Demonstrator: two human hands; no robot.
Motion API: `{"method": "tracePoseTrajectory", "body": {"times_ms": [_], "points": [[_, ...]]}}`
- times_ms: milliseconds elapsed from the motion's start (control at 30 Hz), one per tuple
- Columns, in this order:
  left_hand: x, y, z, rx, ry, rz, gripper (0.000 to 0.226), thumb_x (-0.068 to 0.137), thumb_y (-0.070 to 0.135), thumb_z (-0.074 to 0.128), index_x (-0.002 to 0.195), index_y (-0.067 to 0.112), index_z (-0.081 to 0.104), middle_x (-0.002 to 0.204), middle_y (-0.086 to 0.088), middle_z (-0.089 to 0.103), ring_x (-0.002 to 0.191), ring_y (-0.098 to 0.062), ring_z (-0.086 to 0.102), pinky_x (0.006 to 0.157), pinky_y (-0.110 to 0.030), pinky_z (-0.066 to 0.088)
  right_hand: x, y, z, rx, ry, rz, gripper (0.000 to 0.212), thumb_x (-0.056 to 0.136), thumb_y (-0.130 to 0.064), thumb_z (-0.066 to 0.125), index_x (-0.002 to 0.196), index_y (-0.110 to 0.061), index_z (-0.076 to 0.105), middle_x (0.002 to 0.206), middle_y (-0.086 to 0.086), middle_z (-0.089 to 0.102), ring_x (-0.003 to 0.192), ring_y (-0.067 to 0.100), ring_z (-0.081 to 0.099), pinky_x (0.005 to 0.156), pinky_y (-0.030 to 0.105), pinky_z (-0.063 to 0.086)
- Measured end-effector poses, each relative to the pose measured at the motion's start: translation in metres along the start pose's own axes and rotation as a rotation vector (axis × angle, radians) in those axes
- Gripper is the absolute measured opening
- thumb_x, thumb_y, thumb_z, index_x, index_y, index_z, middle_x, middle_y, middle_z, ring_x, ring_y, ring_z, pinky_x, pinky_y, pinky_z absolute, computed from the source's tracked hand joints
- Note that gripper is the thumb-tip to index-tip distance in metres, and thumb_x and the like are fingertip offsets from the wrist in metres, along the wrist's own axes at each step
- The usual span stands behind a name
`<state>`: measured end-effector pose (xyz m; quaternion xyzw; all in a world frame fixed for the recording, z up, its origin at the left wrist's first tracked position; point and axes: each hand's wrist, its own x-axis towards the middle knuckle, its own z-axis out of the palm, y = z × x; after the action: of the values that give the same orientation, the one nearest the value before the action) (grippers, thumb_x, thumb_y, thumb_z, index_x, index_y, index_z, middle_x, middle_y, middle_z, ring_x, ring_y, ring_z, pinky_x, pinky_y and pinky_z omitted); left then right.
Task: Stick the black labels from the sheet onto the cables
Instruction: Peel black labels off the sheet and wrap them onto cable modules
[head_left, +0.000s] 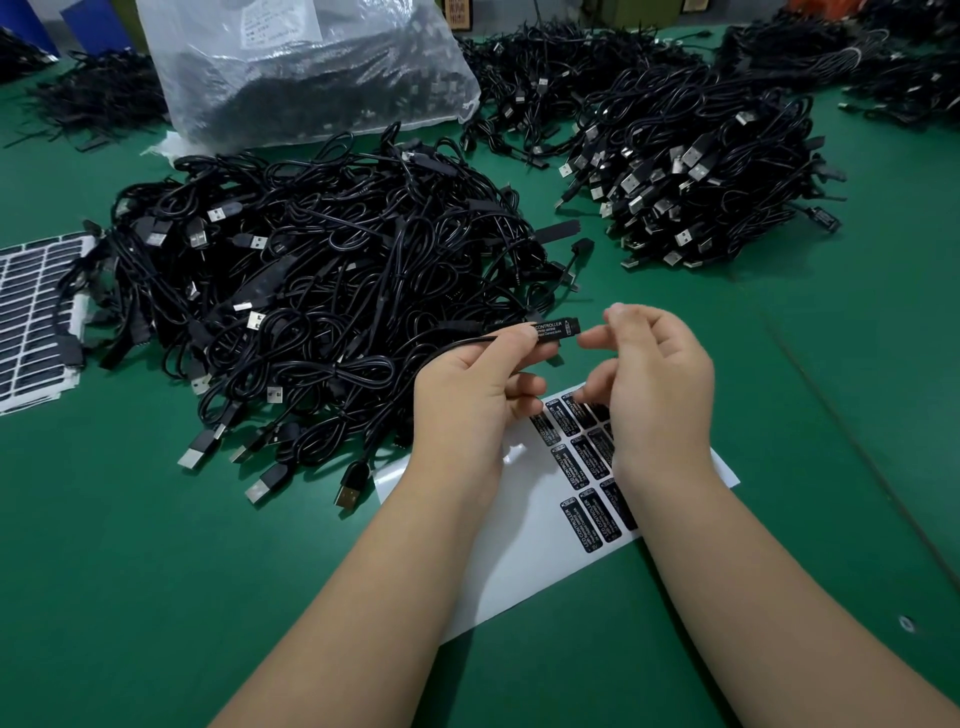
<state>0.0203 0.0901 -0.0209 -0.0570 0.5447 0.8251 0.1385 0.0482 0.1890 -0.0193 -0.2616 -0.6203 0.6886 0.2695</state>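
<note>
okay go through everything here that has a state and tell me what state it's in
left hand: shut on the controller
right hand: open, beside the controller's end
controller: label already on
label sheet: partly used, labels remain
plastic bag: full of cables

Bench (156, 571): flat green throughout. Cables (311, 270): black, heaped, with silver plug ends. Label sheet (519, 561): white backing, set with rows of black labels (584, 467) printed in white lettering. Controller block (556, 331): black, white text seen on its face. Second sheet (31, 322) at the far left: white grid around black rectangles. Bag (291, 67): clear, cloudy plastic, a dark mass seen through it.
</note>
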Motion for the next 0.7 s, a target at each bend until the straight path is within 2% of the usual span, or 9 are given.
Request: {"method": "tracePoseTrajectory", "body": {"times_ms": [100,233,333,400,500,600,700], "points": [[0.0,0.0,0.0,-0.017,-0.001,-0.015,0.01,0.087,0.014,0.067,0.078,0.008,0.067,0.075,-0.006,0.074,0.047,-0.006,0.054,0.043,-0.017,0.044,0.0,-0.005,-0.006,0.047,-0.056,-0.004,0.014,0.091,-0.014,0.056,0.082,-0.022,0.064,0.069,-0.008,0.067,0.042,0.008,0.047,0.052,0.024,0.045],[0.0,0.001,-0.001,-0.025,-0.017,-0.014,0.01,0.087,0.015,0.066,0.079,0.009,0.069,0.074,-0.005,0.074,0.047,-0.005,0.054,0.044,-0.017,0.044,0.003,-0.011,-0.017,-0.054,-0.236,-0.15,0.019,0.086,-0.009,0.065,0.091,-0.027,0.07,0.077,-0.013,0.067,0.051,0.005,0.052,0.053,0.018,0.049],[-0.001,0.002,-0.002,-0.014,-0.041,-0.019,0.024,0.087,0.014,0.066,0.066,0.013,0.075,0.074,-0.004,0.073,0.048,-0.005,0.054,0.045,-0.017,0.045,0.006,-0.013,-0.022,-0.211,-0.354,-0.242,0.027,0.082,-0.014,0.072,0.097,-0.037,0.07,0.084,-0.016,0.068,0.058,0.007,0.053,0.06,0.03,0.056],[-0.001,0.003,-0.003,-0.008,-0.057,-0.026,0.027,0.088,0.014,0.066,0.062,0.015,0.075,0.073,-0.005,0.073,0.049,-0.006,0.054,0.045,-0.018,0.045,0.006,-0.012,-0.022,-0.317,-0.369,-0.287,0.026,0.08,-0.02,0.074,0.091,-0.043,0.069,0.083,-0.017,0.069,0.06,0.01,0.054,0.065,0.034,0.055],[0.0,0.004,-0.003,-0.009,-0.056,-0.034,0.014,0.088,0.013,0.065,0.075,0.01,0.068,0.069,-0.005,0.07,0.048,-0.008,0.054,0.045,-0.019,0.046,0.005,-0.009,-0.019,-0.333,-0.355,-0.306,0.023,0.08,-0.019,0.075,0.081,-0.042,0.07,0.071,-0.02,0.068,0.057,0.007,0.056,0.062,0.023,0.05],[0.002,0.004,-0.003,-0.025,-0.063,-0.045,0.013,0.09,0.014,0.062,0.078,0.009,0.063,0.063,-0.004,0.067,0.047,-0.01,0.054,0.043,-0.02,0.045,0.004,-0.006,-0.017,-0.403,-0.359,-0.398,0.025,0.081,-0.017,0.074,0.084,-0.041,0.068,0.074,-0.016,0.065,0.061,0.008,0.057,0.065,0.021,0.048],[0.003,0.005,-0.005,-0.029,-0.088,-0.062,0.012,0.091,0.014,0.062,0.082,0.007,0.064,0.063,-0.003,0.067,0.046,-0.009,0.053,0.043,-0.019,0.045,0.003,-0.005,-0.016,-0.456,-0.359,-0.468,0.025,0.083,-0.014,0.072,0.09,-0.038,0.067,0.081,-0.016,0.062,0.066,0.012,0.057,0.069,0.028,0.051]]}}
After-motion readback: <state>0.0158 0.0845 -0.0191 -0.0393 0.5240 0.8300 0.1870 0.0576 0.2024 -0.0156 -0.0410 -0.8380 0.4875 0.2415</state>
